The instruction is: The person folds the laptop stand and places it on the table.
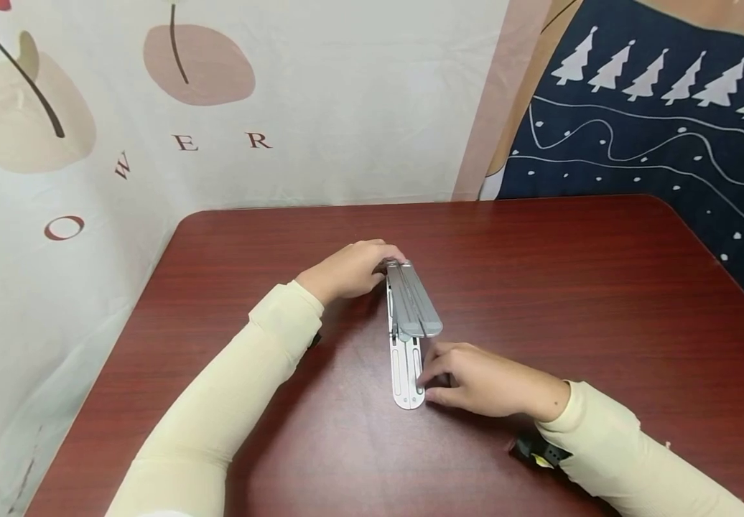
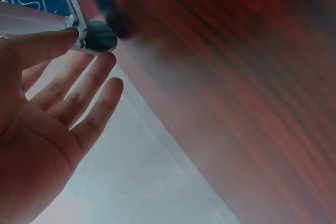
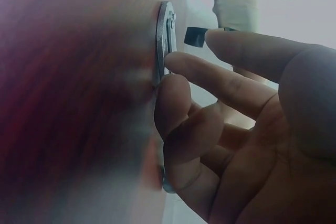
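Observation:
A silver folding laptop stand (image 1: pixel 408 370) lies lengthwise on the table, its upper plate (image 1: pixel 414 298) raised at a slant over the flat base. At the far end my left hand (image 1: pixel 355 269) pinches the stand between thumb and fingers. The left wrist view shows the thumb on one side of the stand's rounded grey end (image 2: pixel 101 38) and the fingertips beneath. My right hand (image 1: pixel 475 377) is beside the base's near end, fingers loosely bent and fingertips right at its edge. In the right wrist view the base (image 3: pixel 164 35) stands edge-on behind those fingertips, with the thumb apart from it.
The reddish-brown wooden table (image 1: pixel 572 287) spreads around the stand. Behind it hangs a pale curtain (image 1: pixel 359 108) with printed letters and flowers, and at the right a navy cloth (image 1: pixel 643 143) with white trees. A dark strapped device (image 1: pixel 540 449) sits under the right wrist.

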`<state>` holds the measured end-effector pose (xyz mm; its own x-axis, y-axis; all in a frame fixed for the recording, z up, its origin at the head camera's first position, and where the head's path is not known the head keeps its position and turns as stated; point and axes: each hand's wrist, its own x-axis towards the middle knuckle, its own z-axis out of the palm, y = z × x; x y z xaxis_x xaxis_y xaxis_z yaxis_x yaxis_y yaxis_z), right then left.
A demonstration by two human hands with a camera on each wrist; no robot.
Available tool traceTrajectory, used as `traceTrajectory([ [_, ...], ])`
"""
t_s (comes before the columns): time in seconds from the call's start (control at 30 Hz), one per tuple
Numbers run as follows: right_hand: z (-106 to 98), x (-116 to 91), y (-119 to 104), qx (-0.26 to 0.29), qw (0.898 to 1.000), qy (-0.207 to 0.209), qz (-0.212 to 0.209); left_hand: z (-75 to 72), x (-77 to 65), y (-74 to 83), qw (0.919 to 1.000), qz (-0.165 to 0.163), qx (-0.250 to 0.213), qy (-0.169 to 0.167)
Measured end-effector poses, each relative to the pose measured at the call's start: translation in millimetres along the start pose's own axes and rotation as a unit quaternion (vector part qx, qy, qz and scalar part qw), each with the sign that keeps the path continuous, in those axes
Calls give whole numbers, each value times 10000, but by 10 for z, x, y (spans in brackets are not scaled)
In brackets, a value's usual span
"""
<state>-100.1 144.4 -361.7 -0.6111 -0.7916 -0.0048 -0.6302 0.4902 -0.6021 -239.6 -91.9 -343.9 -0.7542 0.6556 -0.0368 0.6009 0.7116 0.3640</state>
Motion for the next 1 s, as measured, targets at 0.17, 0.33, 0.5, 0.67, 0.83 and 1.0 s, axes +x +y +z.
traceTrajectory([
  [0.17,-25,-14,45,116,9997,127,-159,3,-135,11,9993,-214,-135,273],
  [0.33,-142,-4,96,268,9970,720,10,-15,-304,93,9926,-584,-372,1002],
  [0.5,-322,55,150,534,9847,1478,756,-9,-483,203,9769,-1075,-976,1566],
  [0.67,-449,184,207,647,9696,1997,1256,12,-578,287,9687,-1151,-1390,1704],
  [0.83,-498,343,263,923,9578,2228,1567,55,-605,331,9643,-1126,-1669,1719],
  [1.0,-483,459,328,1533,9459,2245,1769,93,-610,367,9622,-1099,-1904,1605],
])
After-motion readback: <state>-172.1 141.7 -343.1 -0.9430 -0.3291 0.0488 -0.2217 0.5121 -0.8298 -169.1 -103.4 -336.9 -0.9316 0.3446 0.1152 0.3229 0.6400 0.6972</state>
